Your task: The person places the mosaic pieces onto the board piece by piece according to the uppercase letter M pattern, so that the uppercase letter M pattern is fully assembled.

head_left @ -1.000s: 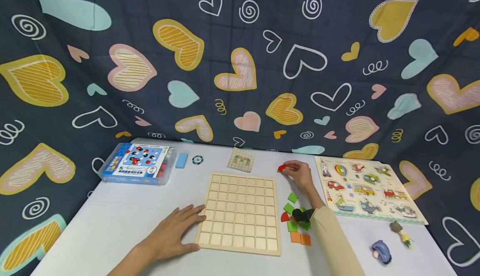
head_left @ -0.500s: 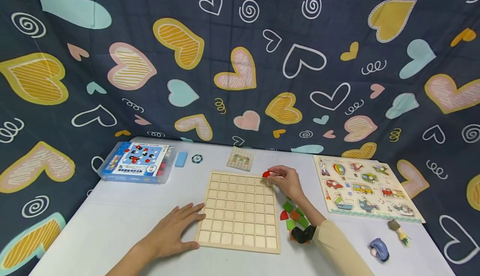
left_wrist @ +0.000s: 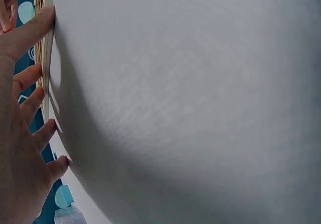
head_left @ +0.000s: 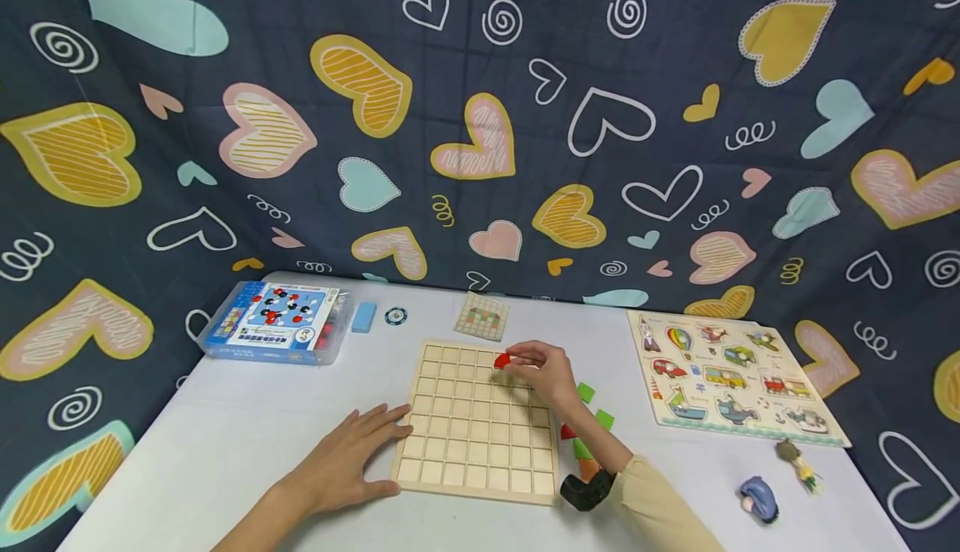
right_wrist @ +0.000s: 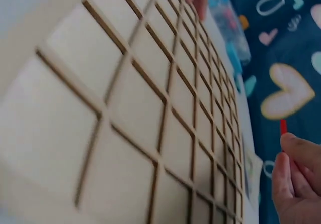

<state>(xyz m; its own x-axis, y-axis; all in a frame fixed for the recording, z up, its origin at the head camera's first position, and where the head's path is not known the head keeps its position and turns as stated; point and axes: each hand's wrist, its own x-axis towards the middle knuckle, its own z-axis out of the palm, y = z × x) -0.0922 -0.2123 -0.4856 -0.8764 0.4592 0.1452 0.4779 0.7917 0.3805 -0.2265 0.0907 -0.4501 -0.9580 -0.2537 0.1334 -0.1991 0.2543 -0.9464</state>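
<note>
Pinching a small red quarter-round wooden tile (head_left: 502, 360) between fingertips and thumb, the right hand (head_left: 547, 373) hovers over the upper rows of the pale wooden grid board (head_left: 480, 423), with the tile sticking out from the fingers toward nine o'clock. The tile sits over the far-right part of the board, near the second row from the top; whether it already touches a cell I cannot tell. In the right wrist view the red tile (right_wrist: 283, 126) shows only as a thin sliver above the curled fingers (right_wrist: 296, 181), apart from the board surface (right_wrist: 150, 108) as far as that angle lets one judge. The board's empty square cells lie at seven to eight o'clock from this hand, so this is plainly the nearer hand to any cell in the top right area.

The left hand (head_left: 352, 460) lies flat with fingers spread and relaxed on the white table (head_left: 225, 444), its fingertips touching the board's left edge at about eight o'clock from the board's middle; it grasps nothing. The left wrist view shows those fingers (left_wrist: 30, 33) pressed against the board's thin edge (left_wrist: 47, 58).

Loose green, red and orange tiles (head_left: 585, 419) lie just beside the board's right edge, under the right forearm. A small pattern card (head_left: 482, 317) rests at twelve o'clock from the board.
</note>
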